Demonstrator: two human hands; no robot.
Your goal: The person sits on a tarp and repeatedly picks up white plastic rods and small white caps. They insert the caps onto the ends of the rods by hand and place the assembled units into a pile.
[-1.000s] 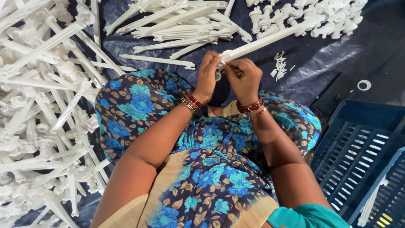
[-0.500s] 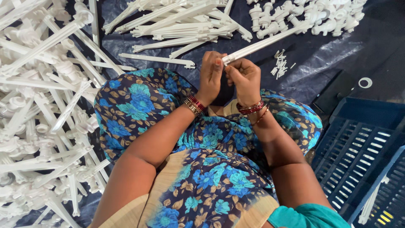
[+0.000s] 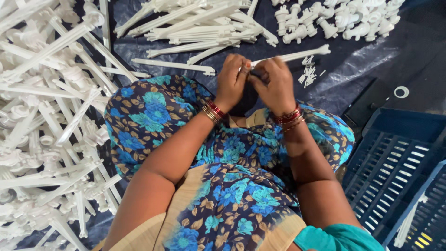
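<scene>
- Since the earlier frames the white plastic sprue rod has tipped flatter, its far end now pointing right toward the loose parts instead of up at the top pile; both hands sit in about the same spot over the lap.
- One rod in hand: left hand and right hand are both pinched around its near end, fingertips pressed together, a bit blurred so can't tell exactly what the fingers are nipping.
- Two hands, each wrist with a stack of red and gold bangles.
- One single stripped rod lies alone on the dark tarp, just left of the hands.
- Top middle: a heap of stripped rods, maybe a dozen, too overlapped to count properly.
- Top right: pile of small white moulded fittings, way too many to count.
- Handful of tiny white bits just right of the hands.
- One white ring off on its own.
- Left side: huge tangle of uncut sprues, crowding the knee.
- Two blue slotted crates at lower right.
</scene>
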